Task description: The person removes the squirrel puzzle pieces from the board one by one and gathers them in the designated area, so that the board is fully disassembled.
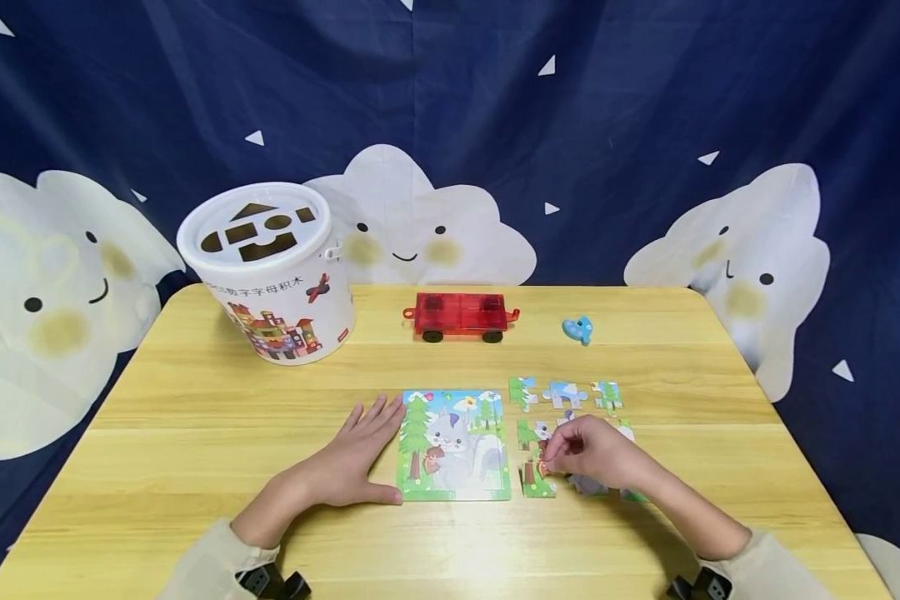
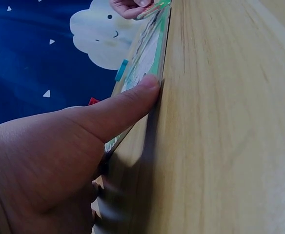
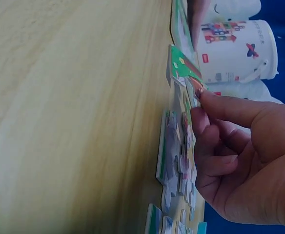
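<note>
Flat on the pale wooden table [image 1: 195,433], the left hand [image 1: 360,458] lies open, thumb against the illustrated puzzle board [image 1: 453,446]. At three o'clock from it, the right hand [image 1: 588,454] pinches a loose green cardboard puzzle piece [image 1: 537,477], nearer that hand.

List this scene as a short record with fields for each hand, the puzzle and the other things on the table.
left hand: flat on the table, thumb against the puzzle board's edge
right hand: pinches a puzzle piece
puzzle board: lies flat between the hands
loose pieces: beside the board, on the right-hand side
bucket: back left, lid with shape holes
red toy cart: back middle
blue toy: near the cart
</note>
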Demonstrator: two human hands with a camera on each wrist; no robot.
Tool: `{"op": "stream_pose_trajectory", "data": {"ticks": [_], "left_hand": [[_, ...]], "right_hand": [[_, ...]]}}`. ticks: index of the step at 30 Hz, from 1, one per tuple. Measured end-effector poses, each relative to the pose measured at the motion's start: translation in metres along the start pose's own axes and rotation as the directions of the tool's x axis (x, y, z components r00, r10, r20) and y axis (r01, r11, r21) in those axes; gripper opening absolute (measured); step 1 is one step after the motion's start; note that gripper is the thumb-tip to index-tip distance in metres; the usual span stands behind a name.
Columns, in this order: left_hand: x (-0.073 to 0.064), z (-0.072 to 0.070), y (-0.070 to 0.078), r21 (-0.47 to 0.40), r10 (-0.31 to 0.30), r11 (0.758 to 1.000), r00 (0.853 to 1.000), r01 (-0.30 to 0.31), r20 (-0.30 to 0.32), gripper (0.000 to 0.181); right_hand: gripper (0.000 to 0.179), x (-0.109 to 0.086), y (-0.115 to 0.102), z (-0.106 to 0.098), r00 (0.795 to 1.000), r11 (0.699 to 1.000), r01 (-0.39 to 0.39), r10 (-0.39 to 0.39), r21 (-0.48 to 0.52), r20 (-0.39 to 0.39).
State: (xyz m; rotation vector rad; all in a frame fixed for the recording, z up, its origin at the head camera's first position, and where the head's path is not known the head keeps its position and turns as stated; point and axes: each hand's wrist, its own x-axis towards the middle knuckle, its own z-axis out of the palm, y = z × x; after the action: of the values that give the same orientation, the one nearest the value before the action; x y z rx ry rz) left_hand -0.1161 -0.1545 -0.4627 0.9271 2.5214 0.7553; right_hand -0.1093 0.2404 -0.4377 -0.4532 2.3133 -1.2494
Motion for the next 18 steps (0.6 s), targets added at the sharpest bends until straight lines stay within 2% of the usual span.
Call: {"op": "stream_pose_trajectory", "data": {"ticks": [6, 12, 18], "left_hand": [[-0.001, -0.001, -0.001, 0.002, -0.005, 1.0, 1.0, 0.005, -0.005, 0.114], [-0.003, 0.0, -0.003, 0.009, -0.012, 1.0, 1.0, 0.012, -0.007, 0.115], [-0.003, 0.001, -0.005, -0.001, -0.015, 1.0, 1.0, 0.015, -0.011, 0.116]], "right_hand": [[0.008, 0.001, 0.001, -0.001, 0.999, 0.996, 0.003, -0.006, -0.088, -0.037], [0.008, 0.003, -0.001, -0.004, 0.999, 0.995, 0.006, -0.01, -0.101, -0.039], [0.005, 0.003, -0.002, -0.012, 0.995, 0.986, 0.069, -0.078, -0.15, -0.056]]}}
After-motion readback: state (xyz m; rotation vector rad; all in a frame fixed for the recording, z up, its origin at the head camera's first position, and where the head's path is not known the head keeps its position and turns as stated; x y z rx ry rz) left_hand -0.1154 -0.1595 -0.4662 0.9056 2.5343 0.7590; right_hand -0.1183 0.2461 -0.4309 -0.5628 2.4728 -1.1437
